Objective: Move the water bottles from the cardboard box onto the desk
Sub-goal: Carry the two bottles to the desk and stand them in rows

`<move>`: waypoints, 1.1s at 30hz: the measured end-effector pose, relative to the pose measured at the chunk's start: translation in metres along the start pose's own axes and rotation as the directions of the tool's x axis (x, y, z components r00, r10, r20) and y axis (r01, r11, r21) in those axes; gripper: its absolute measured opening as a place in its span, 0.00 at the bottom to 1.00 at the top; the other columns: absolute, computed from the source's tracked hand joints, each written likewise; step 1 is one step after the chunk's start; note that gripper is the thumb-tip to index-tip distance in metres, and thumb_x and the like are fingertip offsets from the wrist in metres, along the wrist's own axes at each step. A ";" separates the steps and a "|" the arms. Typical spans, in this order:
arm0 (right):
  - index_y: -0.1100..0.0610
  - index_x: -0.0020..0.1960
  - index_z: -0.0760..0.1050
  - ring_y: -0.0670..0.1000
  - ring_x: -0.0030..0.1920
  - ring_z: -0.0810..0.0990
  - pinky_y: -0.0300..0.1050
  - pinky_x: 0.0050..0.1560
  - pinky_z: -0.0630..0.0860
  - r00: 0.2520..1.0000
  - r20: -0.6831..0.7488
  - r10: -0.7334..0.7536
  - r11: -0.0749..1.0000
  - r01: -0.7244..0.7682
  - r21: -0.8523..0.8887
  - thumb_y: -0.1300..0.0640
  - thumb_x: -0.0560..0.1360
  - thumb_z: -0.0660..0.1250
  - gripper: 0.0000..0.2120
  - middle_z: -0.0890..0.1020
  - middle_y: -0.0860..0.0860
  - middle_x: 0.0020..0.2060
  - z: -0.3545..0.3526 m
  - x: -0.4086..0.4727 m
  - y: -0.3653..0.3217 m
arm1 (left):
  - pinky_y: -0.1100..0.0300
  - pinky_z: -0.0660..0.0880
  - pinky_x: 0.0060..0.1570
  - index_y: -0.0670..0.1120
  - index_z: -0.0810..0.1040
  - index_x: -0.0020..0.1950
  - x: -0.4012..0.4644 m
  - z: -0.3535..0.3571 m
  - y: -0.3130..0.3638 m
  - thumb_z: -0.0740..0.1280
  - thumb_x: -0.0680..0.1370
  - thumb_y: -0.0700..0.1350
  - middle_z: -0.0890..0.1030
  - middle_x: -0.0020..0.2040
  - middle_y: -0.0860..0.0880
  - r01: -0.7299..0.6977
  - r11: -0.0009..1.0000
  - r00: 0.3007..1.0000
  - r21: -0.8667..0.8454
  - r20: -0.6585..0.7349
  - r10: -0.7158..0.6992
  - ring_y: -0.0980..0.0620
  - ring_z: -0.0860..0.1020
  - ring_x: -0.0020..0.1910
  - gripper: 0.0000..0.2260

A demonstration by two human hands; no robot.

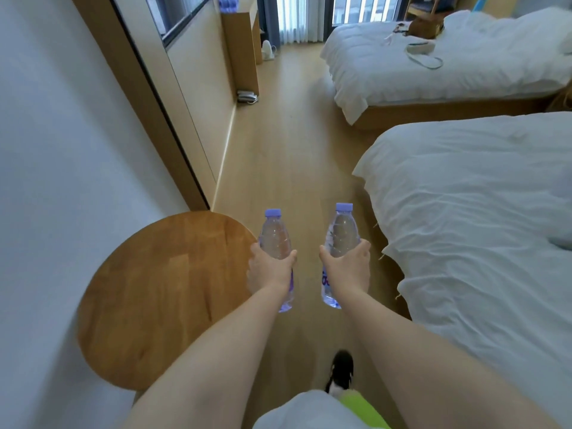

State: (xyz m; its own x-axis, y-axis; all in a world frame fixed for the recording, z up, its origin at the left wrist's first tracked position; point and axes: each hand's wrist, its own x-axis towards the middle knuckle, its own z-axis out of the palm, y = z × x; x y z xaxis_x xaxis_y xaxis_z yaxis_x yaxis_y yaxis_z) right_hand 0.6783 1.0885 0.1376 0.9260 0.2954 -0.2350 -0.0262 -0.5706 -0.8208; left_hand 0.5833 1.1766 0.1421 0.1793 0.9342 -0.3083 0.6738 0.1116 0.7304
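Down low, a black shoe [342, 368] on the wood floor [288, 156] and a bit of white and bright green clothing [328, 410] — mid-step, by the look of it.

Two bare arms stretched out in front. Left hand [270, 270] wrapped round the middle of the left water bottle [276, 239], fingers curled tight about it. Right hand [348, 267] wrapped the same way round the right water bottle [342, 233]. Both bottles clear, full or close to full, purple caps on top, held upright and well apart so as not to bump. One in each hand — likely to carry two in one trip. Gripped at the waist, probably because a full bottle is heavy and slippery there less than at the cap.

Just beside the left hand, a round wooden table [161, 292] pushed against the white wall [62, 150], its right edge close under the left bottle. To the right, a bed with a white cover [479, 218], its near corner beside the right bottle.

Farther on, a second white bed [433, 66] with a bag [425, 26] and some small things on top. At the far left, a tall wooden desk [241, 51] by the curtains [291, 17], with more purple-capped bottles [228, 2] at its top edge — likely the goal. No cardboard box in view. Still a walk to go down the floor between wall and beds.
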 end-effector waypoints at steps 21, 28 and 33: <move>0.57 0.67 0.61 0.55 0.56 0.77 0.57 0.53 0.77 0.968 0.202 -0.146 0.975 0.175 -0.133 0.41 0.70 0.69 0.34 0.72 0.52 0.62 0.089 0.345 -0.160 | 0.48 0.70 0.63 0.46 0.66 0.69 0.268 0.122 0.223 0.75 0.68 0.56 0.75 0.65 0.47 0.060 0.986 0.985 -0.156 -0.154 -0.085 0.44 0.73 0.64 0.35; 0.58 0.72 0.58 0.55 0.60 0.75 0.55 0.55 0.76 0.968 0.201 -0.152 0.965 0.189 -0.180 0.41 0.71 0.69 0.38 0.71 0.53 0.66 0.153 0.455 -0.223 | 0.48 0.74 0.56 0.45 0.65 0.66 0.406 0.146 0.286 0.74 0.68 0.57 0.77 0.61 0.45 0.106 0.989 0.980 -0.107 -0.155 -0.122 0.41 0.76 0.59 0.33; 0.59 0.73 0.58 0.56 0.61 0.75 0.57 0.57 0.75 0.973 0.166 -0.161 0.967 0.189 -0.170 0.41 0.71 0.69 0.40 0.71 0.54 0.66 0.199 0.538 -0.296 | 0.49 0.75 0.53 0.46 0.64 0.67 0.512 0.145 0.350 0.72 0.69 0.59 0.77 0.58 0.44 0.092 0.994 0.986 -0.058 -0.137 -0.099 0.40 0.75 0.58 0.33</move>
State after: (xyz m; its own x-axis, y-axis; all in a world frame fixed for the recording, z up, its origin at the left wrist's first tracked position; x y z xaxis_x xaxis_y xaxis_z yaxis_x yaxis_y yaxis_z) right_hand 1.1094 1.5686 0.1509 0.8425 0.5067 -0.1829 0.2138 -0.6262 -0.7497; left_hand 1.0147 1.6449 0.1514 0.0123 0.9561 -0.2927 0.6449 0.2161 0.7331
